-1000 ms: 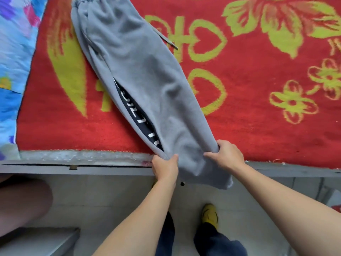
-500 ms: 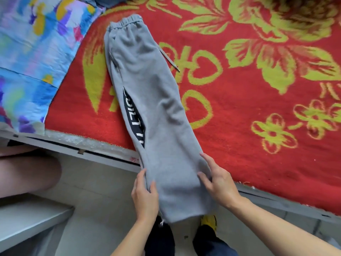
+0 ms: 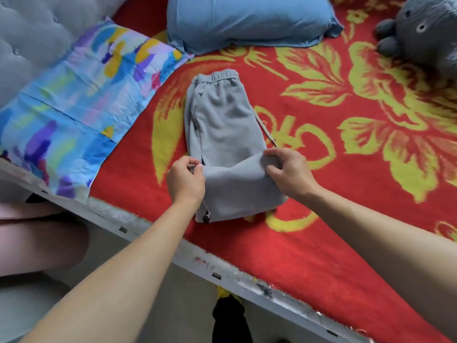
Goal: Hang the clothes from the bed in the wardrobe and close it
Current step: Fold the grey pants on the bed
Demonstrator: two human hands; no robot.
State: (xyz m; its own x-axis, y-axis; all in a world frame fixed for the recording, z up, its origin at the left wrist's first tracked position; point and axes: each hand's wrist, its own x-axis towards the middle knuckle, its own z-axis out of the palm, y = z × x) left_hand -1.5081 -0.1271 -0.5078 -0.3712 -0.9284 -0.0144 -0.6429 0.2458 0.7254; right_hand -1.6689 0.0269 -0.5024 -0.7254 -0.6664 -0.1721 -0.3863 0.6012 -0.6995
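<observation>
Lying on the bed (image 3: pixel 138 220), on its red blanket (image 3: pixel 321 243), the pants (image 3: pixel 217 120) are doubled over. The leg end is folded up over the middle, the waistband points toward the pillow (image 3: pixel 247 18), and a drawstring (image 3: pixel 265 131) trails off the right side. Both hands are on the upper flap. The left hand (image 3: pixel 186 180) pinches its left corner between thumb and curled fingers, and the right hand (image 3: pixel 289 173) pinches the right corner the same way.

The knit looks soft and is gripped at two corners only, so if it is lifted like this the lower layer would probably sag and the fold fall open. The loose drawstring could drag or catch. Neither hanger nor wardrobe is in view, so the pants will need carrying, and a slack pinch on one side could let them slide off the bed's edge, which is near.

By count: one pair of pants, two hands, one blanket, one pillow, one patterned sheet (image 3: pixel 74 100) at the left, and one grey plush toy (image 3: pixel 425 33) at the far right.
</observation>
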